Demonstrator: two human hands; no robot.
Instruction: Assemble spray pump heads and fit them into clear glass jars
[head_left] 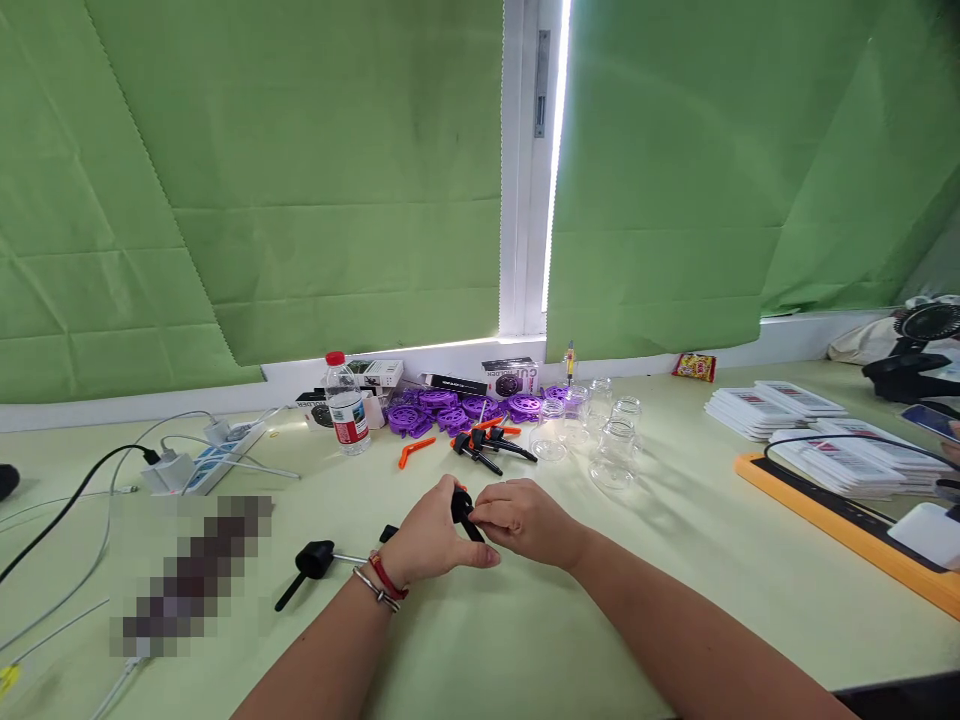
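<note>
nearest the camera, two bare forearms point(675, 605) stretched in from the bottom edge over a pale green table point(495, 650). on the left wrist, a red band point(385, 577) and a silver bangle point(383, 598). held mid-table in the left hand point(435, 535), half closed with thumb stretched forward: a small black part point(463, 508). gripped too from the other side by the right hand point(529, 522), with fingers folded in and tips pinched on the part. cannot tell its full shape, being partly covered by fingers.

left of the left wrist, flat on the table, a black scoop point(315, 560) with a thin handle, and a pale rod point(349, 558) between scoop and wrist. just beyond both hands, a loose heap of black handles point(480, 450), with orange sticks point(416, 452) near and among them. behind those, a pile of purple pieces point(439, 400), and to its right several clear glass jars point(615, 470), standing close together.

left of the pile, a red-capped water bottle point(349, 418), upright; farther left, a power strip point(232, 447) with plugs and cables. over at right, stacks of white cards point(757, 408) near an orange-edged board point(847, 545). at the back, green blinds point(337, 180).
</note>
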